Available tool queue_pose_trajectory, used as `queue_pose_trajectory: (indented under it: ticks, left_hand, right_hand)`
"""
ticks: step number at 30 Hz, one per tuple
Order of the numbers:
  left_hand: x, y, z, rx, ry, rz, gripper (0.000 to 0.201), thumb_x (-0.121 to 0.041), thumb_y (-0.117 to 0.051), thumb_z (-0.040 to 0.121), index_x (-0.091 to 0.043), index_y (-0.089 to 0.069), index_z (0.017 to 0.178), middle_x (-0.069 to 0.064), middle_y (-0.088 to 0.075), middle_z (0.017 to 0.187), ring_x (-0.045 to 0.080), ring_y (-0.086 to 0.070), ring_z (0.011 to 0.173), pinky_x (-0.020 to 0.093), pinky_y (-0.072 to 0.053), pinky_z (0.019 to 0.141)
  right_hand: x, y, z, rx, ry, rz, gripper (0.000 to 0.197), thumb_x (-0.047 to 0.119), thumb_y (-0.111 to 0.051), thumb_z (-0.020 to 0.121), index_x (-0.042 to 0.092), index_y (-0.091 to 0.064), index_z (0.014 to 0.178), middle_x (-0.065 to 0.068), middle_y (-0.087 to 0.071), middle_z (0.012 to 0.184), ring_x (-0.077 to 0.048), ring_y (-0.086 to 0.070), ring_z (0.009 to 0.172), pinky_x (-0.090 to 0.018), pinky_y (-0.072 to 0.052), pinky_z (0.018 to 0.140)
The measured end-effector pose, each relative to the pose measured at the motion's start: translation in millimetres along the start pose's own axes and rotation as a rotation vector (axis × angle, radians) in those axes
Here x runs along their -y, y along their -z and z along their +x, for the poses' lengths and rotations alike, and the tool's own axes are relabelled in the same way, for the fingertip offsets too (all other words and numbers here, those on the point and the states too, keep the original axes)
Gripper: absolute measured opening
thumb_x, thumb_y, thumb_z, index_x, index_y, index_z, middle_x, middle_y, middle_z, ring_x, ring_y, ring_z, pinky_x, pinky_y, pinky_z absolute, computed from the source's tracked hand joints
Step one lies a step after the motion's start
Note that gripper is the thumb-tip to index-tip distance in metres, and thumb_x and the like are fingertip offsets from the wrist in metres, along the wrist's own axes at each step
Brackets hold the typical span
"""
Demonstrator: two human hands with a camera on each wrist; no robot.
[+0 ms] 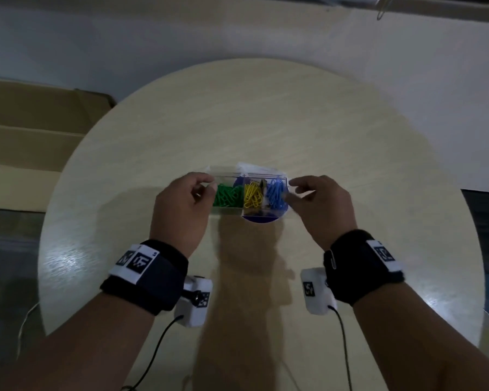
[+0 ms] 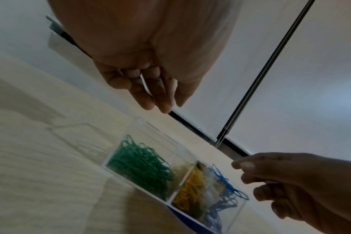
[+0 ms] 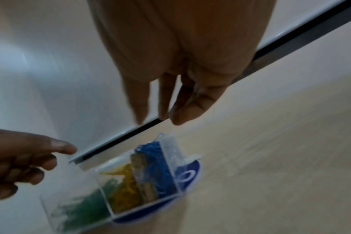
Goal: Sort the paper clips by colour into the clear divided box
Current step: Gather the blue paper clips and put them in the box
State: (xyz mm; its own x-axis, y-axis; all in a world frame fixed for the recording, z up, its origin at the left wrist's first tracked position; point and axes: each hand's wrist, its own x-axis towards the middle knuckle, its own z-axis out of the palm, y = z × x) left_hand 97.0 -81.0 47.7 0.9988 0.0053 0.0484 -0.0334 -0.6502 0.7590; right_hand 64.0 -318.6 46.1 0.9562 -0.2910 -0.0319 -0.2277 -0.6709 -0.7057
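Box: the clear plastic divided box (image 1: 250, 194) is sitting near the middle of the round pale wooden table (image 1: 266, 114), between the two hands.
Contents: green paper clips (image 1: 227, 194) are filling the left compartment, yellow paper clips (image 1: 253, 194) the middle one, and blue paper clips (image 1: 277, 193) the right one.
Under the box: a round dark blue disc (image 1: 260, 220) is showing below its near right corner; the right wrist view shows white print on it (image 3: 185, 175), too blurred to read.
Left hand: the left hand (image 1: 181, 206) is hovering at the box's left end with its grip loosely curled and holding nothing; whether the fingertips are touching the wall is unclear in the head view, while the left wrist view shows the fingers (image 2: 160, 95) hanging apart from the box (image 2: 170, 174).
Right hand: the right hand (image 1: 319, 204) is hovering at the box's right end, its grip relaxed and holding nothing; the right wrist view shows straight fingers (image 3: 142, 102) above the box (image 3: 120, 182), not touching it.
Head view only: black wristbands with white coded tags (image 1: 144, 273), white wrist cameras with black cables, and a brown cardboard box (image 1: 26, 142) left of the table.
Left wrist view only: a thin clear outline, perhaps a lid (image 2: 78, 139), is lying on the table just beside the green compartment.
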Motion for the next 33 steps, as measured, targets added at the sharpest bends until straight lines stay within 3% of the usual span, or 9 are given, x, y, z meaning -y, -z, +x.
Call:
queue_pose_trajectory:
  ticks: [3,6,10,14,18,21,25,28,33]
  left_hand:
    - [11,7,5,-0.007,-0.005,0.017,0.012,-0.034,-0.061,0.092,-0.027,-0.067,0.1,-0.012,-0.064,0.084,-0.005,-0.058,0.078,0.002,-0.036,0.064]
    - [17,11,8,-0.006,-0.004,0.012,0.013,-0.032,-0.062,0.091,-0.025,-0.068,0.101,-0.007,-0.064,0.086,-0.005,-0.057,0.077,-0.001,-0.035,0.063]
    - [21,13,11,0.0,-0.002,0.009,0.012,-0.032,-0.064,0.09,-0.026,-0.068,0.099,-0.008,-0.064,0.086,-0.002,-0.057,0.077,-0.001,-0.034,0.063]
    - [24,14,14,0.013,0.036,0.034,0.006,-0.03,-0.063,0.09,-0.029,-0.067,0.095,-0.012,-0.062,0.084,-0.008,-0.056,0.077,-0.002,-0.034,0.062]
    - [26,9,32,0.038,0.12,0.117,0.02,-0.037,-0.053,0.095,-0.022,-0.066,0.091,-0.004,-0.064,0.088,0.009,-0.057,0.077,0.02,-0.039,0.068]
    - [20,-3,47,0.196,0.268,0.122,0.051,-0.051,-0.043,0.096,-0.008,-0.059,0.076,0.008,-0.059,0.072,0.032,-0.057,0.075,0.035,-0.038,0.065]
    - [18,-17,53,0.271,0.404,-0.187,0.039,-0.051,-0.051,0.094,-0.015,-0.066,0.092,0.002,-0.064,0.096,0.019,-0.06,0.087,0.038,-0.045,0.083]
    - [19,-19,54,0.219,0.38,-0.338,0.017,-0.034,-0.056,0.095,-0.03,-0.068,0.106,-0.007,-0.065,0.112,0.005,-0.059,0.095,0.023,-0.045,0.076]
    - [18,-13,48,0.131,0.447,-0.623,0.034,-0.018,-0.045,0.093,-0.033,-0.075,0.089,-0.009,-0.071,0.107,0.018,-0.064,0.102,0.033,-0.05,0.079]
  right_hand:
    - [-12,-1,-5,0.167,0.16,-0.095,0.053,0.031,-0.083,0.07,0.027,-0.062,0.118,0.005,-0.049,0.105,-0.008,-0.056,0.08,-0.014,-0.042,0.065]
    - [-21,-8,-2,0.141,0.224,-0.136,0.042,0.026,-0.082,0.072,0.025,-0.067,0.111,0.008,-0.051,0.102,-0.007,-0.057,0.08,-0.019,-0.045,0.066]
    - [-21,-11,0,0.083,0.105,0.034,0.029,0.017,-0.079,0.075,0.028,-0.066,0.098,0.008,-0.059,0.099,0.001,-0.06,0.077,-0.007,-0.042,0.061]
    - [-24,-16,0,0.138,-0.004,0.169,0.031,0.019,-0.079,0.073,0.03,-0.058,0.092,0.004,-0.058,0.1,-0.003,-0.06,0.074,-0.012,-0.043,0.058]
    - [-20,-14,13,0.026,-0.223,0.34,0.027,0.042,-0.072,0.078,0.023,-0.061,0.093,0.004,-0.064,0.092,-0.014,-0.061,0.079,-0.023,-0.048,0.063]
    - [-13,-21,33,0.095,-0.442,0.376,0.049,0.058,-0.052,0.087,0.011,-0.067,0.09,-0.006,-0.068,0.092,-0.023,-0.064,0.083,-0.041,-0.051,0.074]
    - [-3,-29,44,0.203,-0.435,0.457,0.046,0.051,-0.044,0.094,0.011,-0.066,0.1,-0.01,-0.067,0.104,-0.021,-0.064,0.088,-0.034,-0.048,0.067]
    - [6,-28,41,0.167,-0.474,0.723,0.043,0.047,-0.042,0.097,0.013,-0.067,0.107,-0.006,-0.067,0.11,-0.021,-0.066,0.09,-0.03,-0.049,0.067]
    - [8,-24,32,0.084,-0.507,0.885,0.043,0.047,-0.043,0.096,0.016,-0.072,0.089,0.0,-0.07,0.103,-0.023,-0.066,0.094,-0.034,-0.054,0.076]
